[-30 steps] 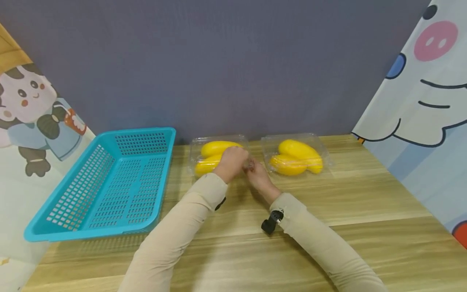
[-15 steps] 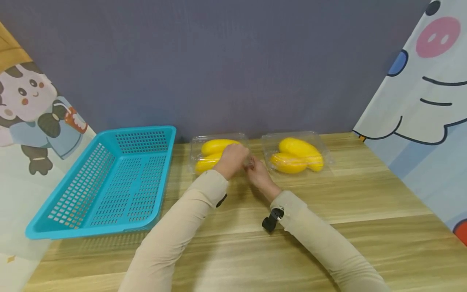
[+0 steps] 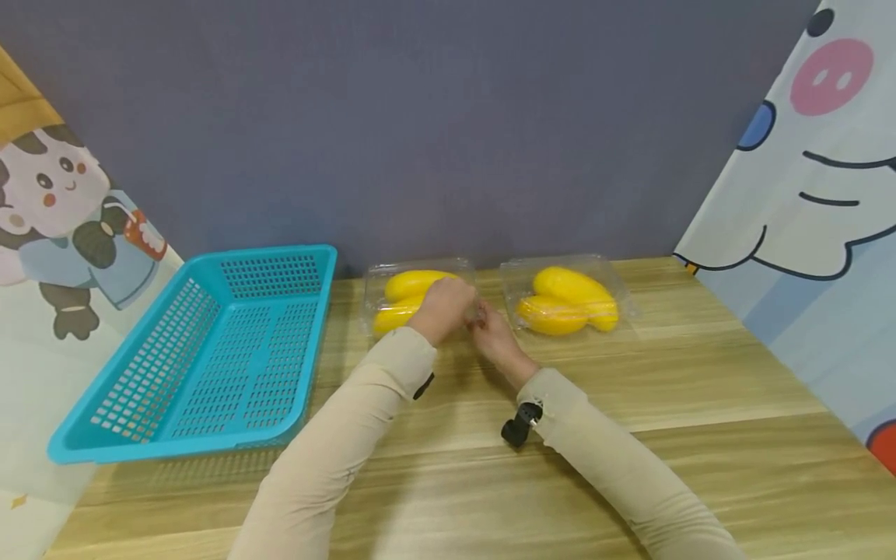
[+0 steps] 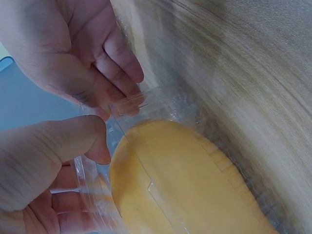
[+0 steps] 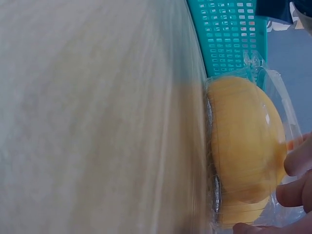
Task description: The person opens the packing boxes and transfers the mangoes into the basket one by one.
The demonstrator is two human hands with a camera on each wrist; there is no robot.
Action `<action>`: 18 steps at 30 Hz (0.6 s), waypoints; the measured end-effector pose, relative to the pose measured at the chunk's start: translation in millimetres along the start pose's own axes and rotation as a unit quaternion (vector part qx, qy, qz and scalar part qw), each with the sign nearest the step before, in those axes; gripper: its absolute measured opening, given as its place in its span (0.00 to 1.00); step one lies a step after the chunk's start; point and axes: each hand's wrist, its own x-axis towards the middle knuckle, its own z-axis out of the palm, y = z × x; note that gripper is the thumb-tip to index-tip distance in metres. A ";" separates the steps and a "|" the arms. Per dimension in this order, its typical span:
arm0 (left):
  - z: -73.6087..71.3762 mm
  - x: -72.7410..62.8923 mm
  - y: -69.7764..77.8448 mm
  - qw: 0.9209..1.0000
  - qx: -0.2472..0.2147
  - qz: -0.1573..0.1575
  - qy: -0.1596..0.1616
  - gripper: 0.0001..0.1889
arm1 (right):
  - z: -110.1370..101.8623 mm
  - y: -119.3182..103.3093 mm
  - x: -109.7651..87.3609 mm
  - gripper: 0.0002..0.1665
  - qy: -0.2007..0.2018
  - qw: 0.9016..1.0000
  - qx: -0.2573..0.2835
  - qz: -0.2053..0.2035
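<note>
Both hands meet at the near right corner of a clear container point(image 3: 371, 289) that lies on the wood-grained bench point(image 3: 448, 498), close to the grey wall point(image 3: 434, 132) at its back. The left hand point(image 3: 442, 308) grips the plastic edge, its thumb laid against one side and its other fingers bent behind, as the left wrist view shows; the right hand point(image 3: 495, 339) is next to it, almost touching, with thumb and fingertips pinching the same edge a little further along. Whether the lid is fastened cannot be told, for the plastic is transparent and the hands cover that corner. Inside the container are two smooth yellow fruits point(image 3: 397, 316), one behind the other, partly hidden by the left hand in the head view. Just to the right, and apart from it, is a second clear container point(image 3: 516, 274), touched by neither of the hands, with more yellow fruit point(image 3: 574, 288) heaped inside, glare running across its front. To the left stands a turquoise basket point(image 3: 318, 342) with slotted walls and floor, its long side turned toward the first container. Beige sleeves point(image 3: 623, 474) cover both forearms, and a small black device point(image 3: 519, 426) is fixed at the right cuff. Cartoon panels flank the bench, a figure with a drink point(image 3: 66, 194) on the left and a pink-snouted animal point(image 3: 833, 78) on the right
</note>
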 end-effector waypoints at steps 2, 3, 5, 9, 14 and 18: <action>-0.3 0.2 0.0 1.000 0.000 0.001 0.001 0.08 | -0.3 0.3 0.5 0.29 0.000 1.000 -0.003 0.000; -0.3 0.5 -0.1 1.000 0.000 0.001 0.002 0.08 | -0.5 0.3 0.6 0.29 -0.001 1.000 -0.002 0.002; -0.1 1.0 -0.1 1.000 0.000 0.002 0.002 0.08 | -0.9 0.4 1.0 0.29 0.000 1.000 -0.003 0.001; 0.5 1.4 0.1 1.000 0.002 0.002 -0.004 0.08 | -1.4 1.2 0.5 0.30 -0.002 1.000 -0.004 -0.004; 0.1 0.9 0.3 1.000 0.008 0.001 -0.004 0.08 | -0.9 1.8 0.1 0.29 -0.002 1.000 0.007 -0.012; 0.0 1.1 0.1 1.000 0.001 0.000 -0.007 0.08 | -0.4 0.4 -1.0 0.29 0.000 1.000 0.016 -0.014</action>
